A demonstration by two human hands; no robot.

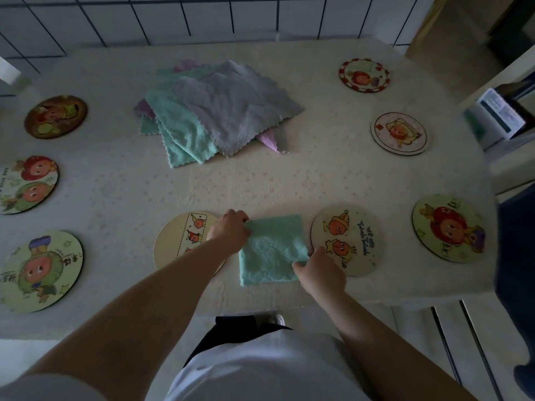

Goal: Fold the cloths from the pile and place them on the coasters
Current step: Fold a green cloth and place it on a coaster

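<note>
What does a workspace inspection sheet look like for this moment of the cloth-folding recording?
Surface: table under a pale floral tablecloth.
Job's things: folded teal microfibre cloth lies on the tablecloth between two round cartoon coasters, the cream one and the "we are" one; a pile of grey, teal and purple cloths sits further back; the other round coasters ring the table, all bare.
Clutter: nothing seen.
Grippers: left hand pinches the folded cloth's far left corner; right hand pinches its right edge.
Cables: nothing seen.
Surroundings: white tiled wall behind; a white box beside the table on the right.
</note>
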